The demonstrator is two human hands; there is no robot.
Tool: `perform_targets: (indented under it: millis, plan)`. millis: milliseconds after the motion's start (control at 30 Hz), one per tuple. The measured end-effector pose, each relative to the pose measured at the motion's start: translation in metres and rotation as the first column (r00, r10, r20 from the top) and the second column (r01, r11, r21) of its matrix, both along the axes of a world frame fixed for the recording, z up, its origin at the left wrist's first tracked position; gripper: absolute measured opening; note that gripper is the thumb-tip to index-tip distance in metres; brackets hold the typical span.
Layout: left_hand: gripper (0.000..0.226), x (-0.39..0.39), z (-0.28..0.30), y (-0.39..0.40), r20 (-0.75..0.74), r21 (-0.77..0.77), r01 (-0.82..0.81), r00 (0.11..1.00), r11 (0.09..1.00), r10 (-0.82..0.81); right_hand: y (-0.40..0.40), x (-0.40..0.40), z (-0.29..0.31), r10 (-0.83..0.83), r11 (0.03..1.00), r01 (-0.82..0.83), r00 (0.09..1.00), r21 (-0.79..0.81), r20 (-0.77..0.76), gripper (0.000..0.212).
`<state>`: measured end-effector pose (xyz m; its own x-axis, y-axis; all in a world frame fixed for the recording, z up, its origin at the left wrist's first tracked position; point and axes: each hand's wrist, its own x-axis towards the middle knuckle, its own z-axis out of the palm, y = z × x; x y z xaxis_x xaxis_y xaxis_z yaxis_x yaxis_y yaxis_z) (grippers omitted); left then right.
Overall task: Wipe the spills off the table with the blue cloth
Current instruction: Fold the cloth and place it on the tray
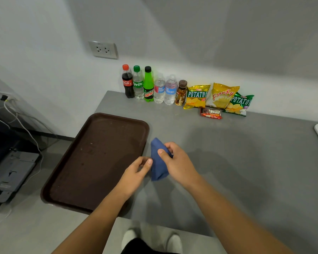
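Table (228, 162): grey, set against a white wall (44, 33).
Blue cloth (159, 162): pinched by right hand (176, 162); left hand (136, 171) curled, touching its edge.

The blue cloth (159, 162), folded into a narrow bundle, is held above the grey table (228, 153), just right of the brown tray (92, 162).

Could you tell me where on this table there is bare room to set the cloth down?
Bare grey table lies right of the right hand, between the snack bags and the near edge. The back wall is crowded with bottles; the brown tray fills the left.
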<state>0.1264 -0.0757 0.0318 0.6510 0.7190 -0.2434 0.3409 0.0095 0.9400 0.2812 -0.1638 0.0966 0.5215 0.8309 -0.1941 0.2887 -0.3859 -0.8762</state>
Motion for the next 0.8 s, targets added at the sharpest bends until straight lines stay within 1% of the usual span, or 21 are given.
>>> perform_targets:
  millis: [67,133,200,233,300,333,400,500,567,633,700,800]
  plan:
    - [0.035,-0.009,0.002,0.005,0.065,-0.073,-0.003,0.998,0.997,0.008,0.006,-0.012,0.006,-0.061,0.997,0.066,0.993,0.046,-0.102,0.017]
    - [0.050,-0.022,0.001,0.012,0.088,-0.247,-0.038,0.994,0.968,0.062,0.012,-0.027,0.009,-0.095,0.990,0.113,0.977,0.082,-0.193,0.018]
    - [0.052,-0.036,-0.003,0.024,0.119,-0.459,-0.029,0.988,0.888,0.094,0.018,-0.045,0.010,-0.113,0.986,0.142,0.956,0.089,-0.269,0.020]
    - [0.051,-0.044,-0.005,0.030,0.143,-0.536,-0.019,0.983,0.844,0.113,0.020,-0.055,0.009,-0.131,0.983,0.162,0.944,0.081,-0.303,0.020]
    - [0.051,-0.063,-0.008,0.045,0.194,-0.612,-0.004,0.969,0.791,0.155,0.024,-0.076,0.005,-0.182,0.974,0.219,0.914,0.063,-0.364,0.020]
    - [0.050,-0.073,-0.009,0.053,0.199,-0.617,-0.005,0.966,0.787,0.163,0.026,-0.086,0.002,-0.211,0.967,0.251,0.894,0.052,-0.396,0.020]
    - [0.050,-0.096,-0.011,0.068,0.161,-0.581,-0.022,0.977,0.814,0.142,0.028,-0.105,-0.006,-0.270,0.950,0.311,0.860,0.025,-0.434,0.020]
    - [0.047,-0.129,-0.018,0.087,0.078,-0.507,-0.009,0.995,0.862,0.056,0.030,-0.130,-0.025,-0.371,0.923,0.379,0.830,-0.065,-0.417,0.020]
    - [0.048,-0.147,-0.022,0.095,0.034,-0.450,0.034,0.999,0.893,-0.021,0.031,-0.145,-0.039,-0.421,0.907,0.399,0.831,-0.136,-0.363,0.022]
    - [0.047,-0.160,-0.027,0.100,-0.036,-0.361,0.079,0.994,0.929,-0.099,0.032,-0.157,-0.053,-0.448,0.892,0.401,0.842,-0.207,-0.302,0.024]
    - [0.036,-0.172,-0.033,0.106,-0.109,-0.268,0.128,0.981,0.955,-0.162,0.031,-0.168,-0.067,-0.443,0.882,0.374,0.865,-0.286,-0.237,0.029]
    - [0.029,-0.183,-0.041,0.113,-0.187,-0.212,0.171,0.959,0.962,-0.212,0.029,-0.180,-0.082,-0.395,0.859,0.323,0.912,-0.397,-0.113,0.039]
